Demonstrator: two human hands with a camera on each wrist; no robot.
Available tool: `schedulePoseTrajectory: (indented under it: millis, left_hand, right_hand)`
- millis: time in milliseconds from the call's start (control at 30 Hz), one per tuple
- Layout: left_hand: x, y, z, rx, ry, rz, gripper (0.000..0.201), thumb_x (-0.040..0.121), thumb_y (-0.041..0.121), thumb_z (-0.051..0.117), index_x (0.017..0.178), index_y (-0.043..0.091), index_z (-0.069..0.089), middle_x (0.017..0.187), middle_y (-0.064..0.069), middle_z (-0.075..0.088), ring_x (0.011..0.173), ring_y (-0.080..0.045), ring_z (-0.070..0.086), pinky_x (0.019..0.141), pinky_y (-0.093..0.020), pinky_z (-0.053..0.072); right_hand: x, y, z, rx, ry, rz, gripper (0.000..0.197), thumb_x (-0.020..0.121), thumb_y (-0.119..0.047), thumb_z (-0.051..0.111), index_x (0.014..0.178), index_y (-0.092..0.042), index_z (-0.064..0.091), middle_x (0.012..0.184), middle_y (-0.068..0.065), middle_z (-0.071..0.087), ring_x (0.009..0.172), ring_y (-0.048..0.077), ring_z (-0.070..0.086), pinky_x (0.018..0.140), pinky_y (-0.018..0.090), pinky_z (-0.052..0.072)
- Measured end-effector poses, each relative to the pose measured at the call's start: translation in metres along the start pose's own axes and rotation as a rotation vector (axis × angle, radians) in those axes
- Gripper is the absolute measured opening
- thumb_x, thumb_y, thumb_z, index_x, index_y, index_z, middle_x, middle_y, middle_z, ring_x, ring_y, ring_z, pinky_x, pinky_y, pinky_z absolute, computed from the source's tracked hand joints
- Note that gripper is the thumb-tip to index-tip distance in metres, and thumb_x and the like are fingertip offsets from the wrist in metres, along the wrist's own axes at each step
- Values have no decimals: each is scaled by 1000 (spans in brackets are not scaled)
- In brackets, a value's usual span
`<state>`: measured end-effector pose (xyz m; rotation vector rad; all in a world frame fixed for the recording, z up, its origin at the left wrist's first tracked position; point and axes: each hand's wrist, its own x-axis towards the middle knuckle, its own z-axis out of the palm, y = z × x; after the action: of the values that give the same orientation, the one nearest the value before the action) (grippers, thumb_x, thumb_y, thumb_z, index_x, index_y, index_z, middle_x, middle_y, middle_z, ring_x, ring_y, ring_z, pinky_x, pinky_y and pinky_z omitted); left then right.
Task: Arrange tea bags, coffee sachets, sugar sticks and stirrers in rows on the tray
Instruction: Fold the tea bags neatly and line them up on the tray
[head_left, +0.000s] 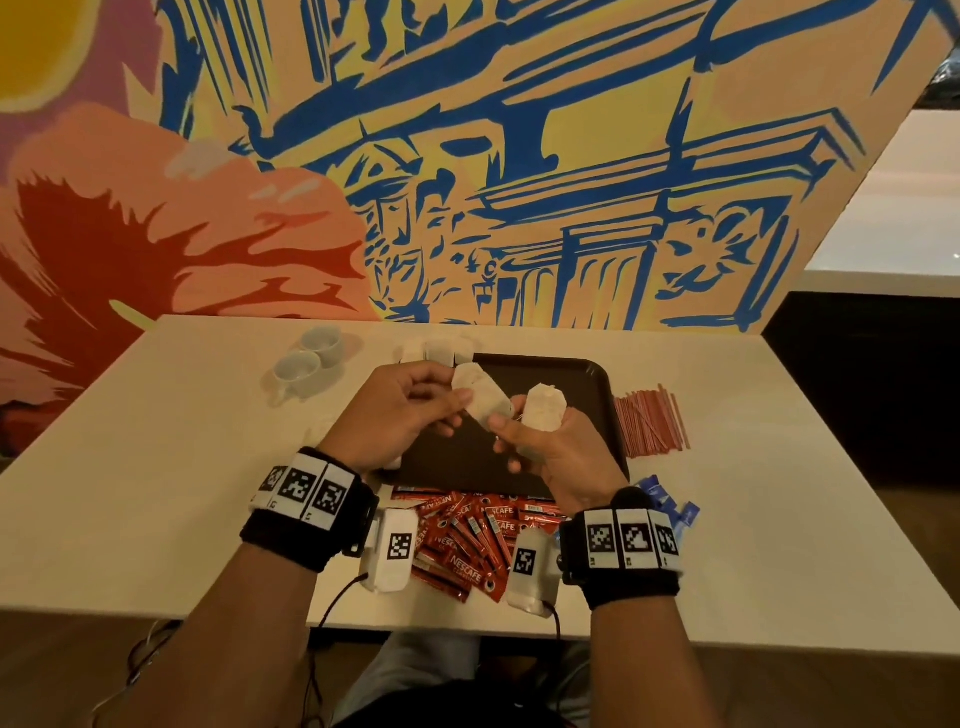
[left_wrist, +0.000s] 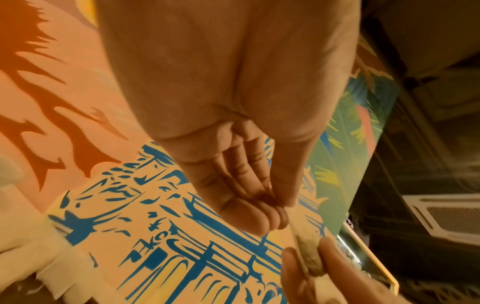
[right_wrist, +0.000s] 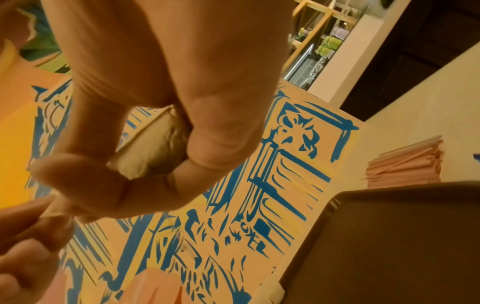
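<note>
Two small white cups (head_left: 306, 364) sit at the far left of the white table (head_left: 156, 467). They look smooth and round, and they touch each other.

Next comes the left hand (head_left: 395, 410). Its fingers are curled, and the thumb and fingertips pinch a tea bag (head_left: 480, 392). This bag is soft, pale paper, a bit crinkly, with a long flat shape. It is held up in the air over the tray (head_left: 597, 384). The tray is dark brown, flat and smooth, with round corners and a low rim. More pale tea bags (head_left: 439, 351) lie on the table just behind the tray's far left corner.

Below the tray, near the table's front edge, lies a heap of coffee sachets (head_left: 467, 545). They are long, thin, shiny and red.

The right hand (head_left: 556, 452) is just beside the left hand, over the tray. Its fingers are curled around a second tea bag (head_left: 543, 408), which pokes up from its grip. The right wrist view shows that puffy paper bag (right_wrist: 158, 148) squeezed between thumb and fingers.

Right of the tray lies a bunch of thin red stirrers (head_left: 649, 421), straight like little sticks. Near the right wrist are some blue sugar sticks (head_left: 670, 504), partly hidden.
</note>
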<state>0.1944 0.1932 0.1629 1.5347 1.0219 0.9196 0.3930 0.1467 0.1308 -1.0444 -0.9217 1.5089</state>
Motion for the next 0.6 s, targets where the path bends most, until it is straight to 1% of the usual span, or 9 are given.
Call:
schedulePoseTrajectory:
  millis: [100, 167, 200, 267, 333, 367, 433, 500, 600]
  left_hand:
    - [11, 4, -6, 64, -59, 9, 9, 89, 9, 72, 99, 9, 71, 78, -10, 70, 70, -18, 67, 66, -26, 58]
    - [17, 6, -10, 147, -149, 21, 14, 90, 10, 72, 104, 7, 73, 77, -7, 70, 70, -18, 66, 67, -25, 58]
    - [21, 8, -12, 193, -188, 24, 17, 90, 11, 72, 106, 6, 73, 76, -5, 71, 70, -18, 66, 68, -25, 58]
    - [30, 12, -18, 272, -219, 33, 16, 90, 13, 73, 105, 7, 73, 77, -3, 72, 68, -15, 67, 68, -22, 57]
    - [45, 13, -28, 359, -192, 53, 16, 90, 17, 73, 103, 9, 73, 80, 0, 73, 66, -12, 68, 66, -20, 55]
    - [54, 13, -34, 413, -175, 65, 15, 91, 20, 73, 103, 11, 73, 82, 0, 73, 67, -11, 69, 66, -20, 55]
    - [75, 10, -46, 521, -142, 87, 14, 94, 25, 70, 103, 15, 71, 87, 2, 73, 68, -5, 67, 64, -17, 53]
    - [98, 2, -57, 580, -110, 89, 10, 96, 26, 67, 103, 19, 68, 92, 3, 70, 70, 1, 64, 60, -16, 53]
    - [138, -16, -69, 645, -68, 72, 8, 98, 28, 64, 101, 22, 66, 95, 4, 67, 75, -3, 63, 59, -19, 54]
  right_hand:
    - [0, 1, -1, -120, -7, -1, 34, 80, -17, 82, 106, -2, 66, 87, 7, 69, 75, 18, 65, 58, 26, 50]
    - [0, 2, -2, -149, -12, 2, 36, 83, -16, 80, 110, 3, 64, 85, 7, 68, 75, 17, 64, 58, 26, 51]
    - [1, 3, -3, -147, -6, 9, 37, 83, -17, 79, 111, 2, 64, 86, 7, 68, 76, 17, 63, 59, 26, 51]
    - [4, 6, -6, -107, 42, 48, 33, 86, -20, 78, 112, -4, 66, 94, 10, 71, 78, 17, 62, 62, 28, 53]
    - [9, 10, -11, -12, 121, 106, 26, 91, -20, 73, 114, -7, 66, 104, 14, 71, 80, 17, 62, 67, 31, 56]
    - [12, 12, -13, 56, 146, 133, 26, 93, -17, 70, 116, -7, 65, 105, 15, 70, 81, 18, 62, 70, 32, 57]
    - [18, 13, -18, 177, 170, 170, 28, 95, -9, 63, 123, -4, 60, 105, 16, 66, 84, 21, 63, 75, 35, 60]
    - [24, 14, -23, 229, 181, 191, 28, 97, -4, 53, 125, 1, 59, 108, 19, 65, 93, 27, 65, 79, 37, 61]
    - [37, 15, -29, 229, 175, 207, 34, 101, -3, 37, 123, 4, 62, 111, 23, 65, 100, 32, 65, 81, 38, 61]
